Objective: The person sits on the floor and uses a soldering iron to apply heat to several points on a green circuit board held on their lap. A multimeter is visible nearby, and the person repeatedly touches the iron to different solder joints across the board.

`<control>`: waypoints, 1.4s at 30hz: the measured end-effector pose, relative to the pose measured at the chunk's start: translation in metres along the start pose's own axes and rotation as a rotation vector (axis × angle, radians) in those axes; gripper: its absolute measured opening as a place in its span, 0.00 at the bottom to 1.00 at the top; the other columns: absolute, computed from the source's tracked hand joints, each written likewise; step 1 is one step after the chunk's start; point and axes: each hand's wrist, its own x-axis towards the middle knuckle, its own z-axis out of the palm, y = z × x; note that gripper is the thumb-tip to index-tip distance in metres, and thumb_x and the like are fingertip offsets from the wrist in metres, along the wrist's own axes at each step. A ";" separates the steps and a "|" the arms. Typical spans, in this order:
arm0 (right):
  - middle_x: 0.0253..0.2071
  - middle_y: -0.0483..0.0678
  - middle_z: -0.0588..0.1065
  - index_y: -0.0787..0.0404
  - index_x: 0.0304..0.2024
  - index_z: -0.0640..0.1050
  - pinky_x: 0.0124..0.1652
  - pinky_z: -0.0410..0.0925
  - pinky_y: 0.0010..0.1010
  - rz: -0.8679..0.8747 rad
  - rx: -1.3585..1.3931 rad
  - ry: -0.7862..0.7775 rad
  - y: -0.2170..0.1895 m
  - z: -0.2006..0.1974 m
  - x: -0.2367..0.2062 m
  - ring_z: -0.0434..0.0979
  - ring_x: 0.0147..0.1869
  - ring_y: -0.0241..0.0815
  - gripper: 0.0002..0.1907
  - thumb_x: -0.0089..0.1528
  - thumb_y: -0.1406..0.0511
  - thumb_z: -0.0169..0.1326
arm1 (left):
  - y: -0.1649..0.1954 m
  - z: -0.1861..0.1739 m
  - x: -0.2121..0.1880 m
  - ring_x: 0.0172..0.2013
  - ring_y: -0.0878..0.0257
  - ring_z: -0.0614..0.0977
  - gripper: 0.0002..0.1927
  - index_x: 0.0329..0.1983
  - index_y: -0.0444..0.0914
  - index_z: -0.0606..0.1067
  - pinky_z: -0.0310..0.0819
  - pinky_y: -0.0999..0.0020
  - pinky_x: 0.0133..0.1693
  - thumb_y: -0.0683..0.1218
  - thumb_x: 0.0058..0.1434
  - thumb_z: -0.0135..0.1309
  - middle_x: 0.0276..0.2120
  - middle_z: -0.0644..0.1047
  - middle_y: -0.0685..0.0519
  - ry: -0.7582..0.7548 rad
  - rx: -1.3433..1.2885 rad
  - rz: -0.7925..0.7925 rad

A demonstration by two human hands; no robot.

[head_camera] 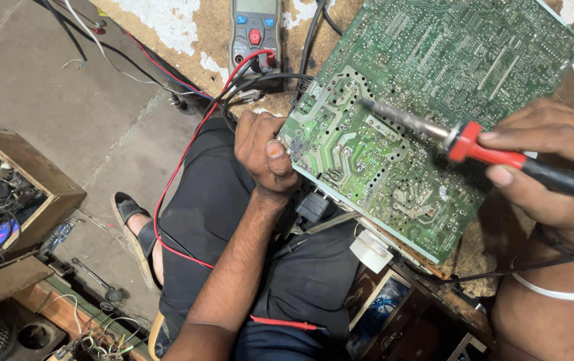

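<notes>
A large green circuit board (427, 87) lies solder side up, tilted over the bench edge above my lap. My left hand (263, 150) grips the board's lower left corner, thumb on top. In my right hand (554, 167) I hold a soldering iron (474, 142) with a red and black handle. Its metal tip rests over the board's left-centre area, near the solder joints.
A grey multimeter (255, 30) lies on the worn bench beyond the board, with red and black leads (178, 175) trailing across my lap. A wooden box of wires and parts (6, 194) stands on the floor at left. More tools and a screwdriver (96, 277) lie below it.
</notes>
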 end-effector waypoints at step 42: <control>0.29 0.54 0.72 0.70 0.34 0.78 0.32 0.59 0.23 0.008 0.381 0.377 0.116 0.000 -0.086 0.65 0.28 0.40 0.17 0.57 0.59 0.55 | -0.017 0.002 -0.004 0.30 0.55 0.66 0.33 0.30 0.32 0.73 0.60 0.57 0.35 0.60 0.76 0.28 0.24 0.69 0.48 0.006 0.008 -0.004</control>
